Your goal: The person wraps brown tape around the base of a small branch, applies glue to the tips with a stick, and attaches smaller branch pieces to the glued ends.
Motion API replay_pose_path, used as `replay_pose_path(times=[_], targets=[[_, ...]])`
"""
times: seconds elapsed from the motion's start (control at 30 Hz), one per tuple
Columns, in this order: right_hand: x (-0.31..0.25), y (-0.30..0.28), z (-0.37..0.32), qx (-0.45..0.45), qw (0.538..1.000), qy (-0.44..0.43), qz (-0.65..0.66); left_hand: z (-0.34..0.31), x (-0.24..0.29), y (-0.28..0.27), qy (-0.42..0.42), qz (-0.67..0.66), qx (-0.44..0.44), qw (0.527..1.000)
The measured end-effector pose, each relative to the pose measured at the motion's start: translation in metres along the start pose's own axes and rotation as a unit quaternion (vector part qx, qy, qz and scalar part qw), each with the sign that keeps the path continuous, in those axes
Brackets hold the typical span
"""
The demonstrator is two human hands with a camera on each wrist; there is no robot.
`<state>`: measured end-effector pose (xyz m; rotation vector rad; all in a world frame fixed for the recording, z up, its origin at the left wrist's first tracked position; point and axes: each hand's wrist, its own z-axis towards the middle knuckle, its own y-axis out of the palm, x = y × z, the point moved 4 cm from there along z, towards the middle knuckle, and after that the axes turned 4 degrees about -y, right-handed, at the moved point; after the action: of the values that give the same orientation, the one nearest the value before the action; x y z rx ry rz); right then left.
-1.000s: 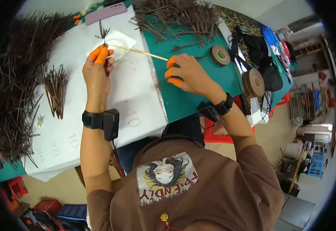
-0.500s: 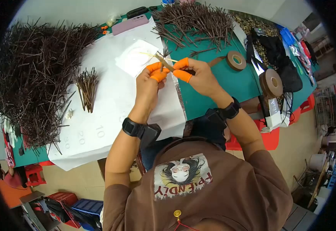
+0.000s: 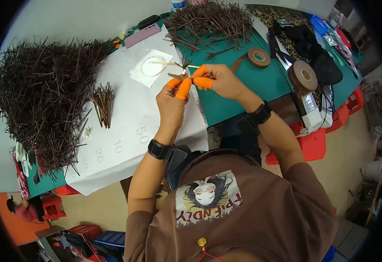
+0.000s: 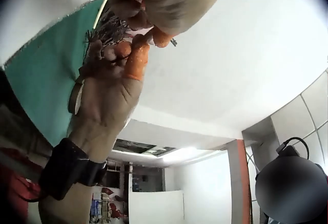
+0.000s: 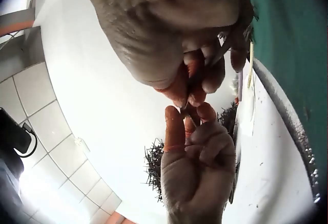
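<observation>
Pinches a twig point(image 3: 185, 64) in the left hand point(image 3: 171, 105), just right of the pad point(image 3: 140, 73), tip up, probably to keep the branching end clear of the fingers. Shows something white just below that tip, too small to name. Closes the right hand point(image 3: 228, 81) on the tape point(image 3: 176, 76) right beside the left fingertips, likely to keep it taut against the stem. Seems also to tuck a stick point(image 3: 167, 63) into the right grip, pointing its other end over the pad, presumably to spare setting it down. Wears orange covers on the working fingers, perhaps against stickiness. Feeds tape from a roll point(image 3: 251, 58) right of the pad, on the bench point(image 3: 217, 111), within easy reach. Keeps a bundle point(image 3: 102, 105) nearer the body, left of the pad, and a pile point(image 3: 46, 96) farther left.

Compared with a second ago, has brought both hands together from well apart; compared with half a second ago, has laid the raised tape end flatter.
</observation>
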<state>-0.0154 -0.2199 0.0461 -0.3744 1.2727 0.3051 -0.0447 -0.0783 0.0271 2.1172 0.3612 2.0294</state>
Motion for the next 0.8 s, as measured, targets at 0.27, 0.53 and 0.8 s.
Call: replay_pose_path(times=[0.27,0.53,0.8], targets=[[0.005,-0.005,-0.010,-0.009,0.999,0.016,-0.031,-0.008,-0.008,0.008,-0.006,0.006,0.004,1.000],[0.000,-0.050,-0.036,0.161,0.854,-0.159,-0.468,0.002,0.033,-0.030,0.088,-0.086,0.082,0.989],[0.027,-0.148,-0.059,0.179,0.699,0.010,-0.692,0.003,0.099,-0.106,0.167,-0.091,0.122,0.974]])
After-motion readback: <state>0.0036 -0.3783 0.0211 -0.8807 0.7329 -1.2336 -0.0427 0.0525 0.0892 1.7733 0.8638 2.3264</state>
